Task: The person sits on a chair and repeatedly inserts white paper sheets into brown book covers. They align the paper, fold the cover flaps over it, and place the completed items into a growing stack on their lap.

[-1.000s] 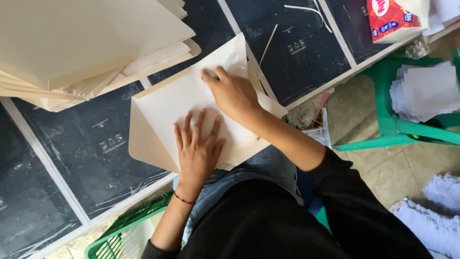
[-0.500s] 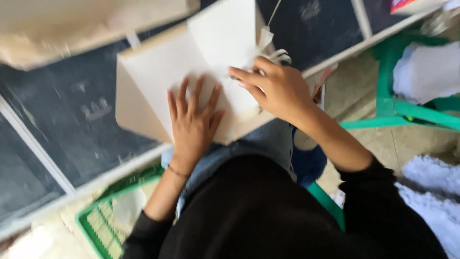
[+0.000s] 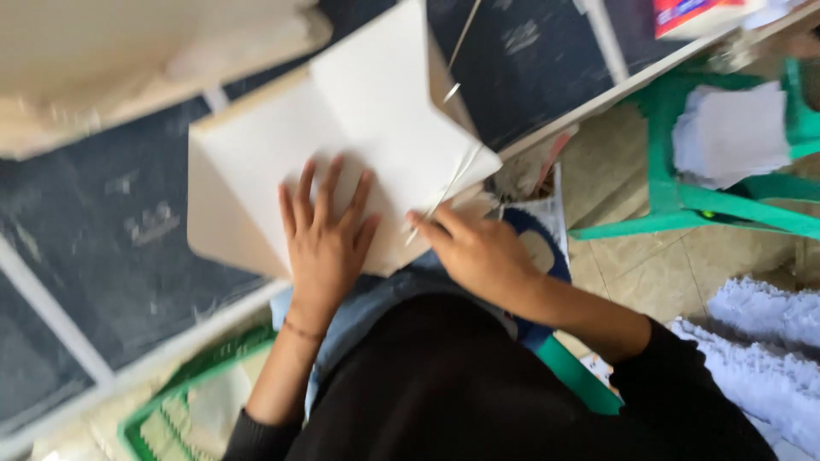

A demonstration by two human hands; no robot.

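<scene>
A large cream paper sheet, folded with a crease down its middle, lies on the dark table. My left hand presses flat on the sheet's near part, fingers spread; a thin bracelet is on that wrist. At the sheet's near right corner, the fingertips of my right hand pinch the paper's edge, where a thin pale strip sticks up. The frame is blurred, so the exact grip is hard to make out.
A stack of cream sheets sits at the far left. A green plastic stool carries white papers on the right. A green basket stands below the table, a heap of white shredded paper lies on the floor, and a thin stick rests on the table.
My right hand has come off the top of the sheet and dropped to its near right corner. My left hand stays flat on the paper. The view has shifted.
</scene>
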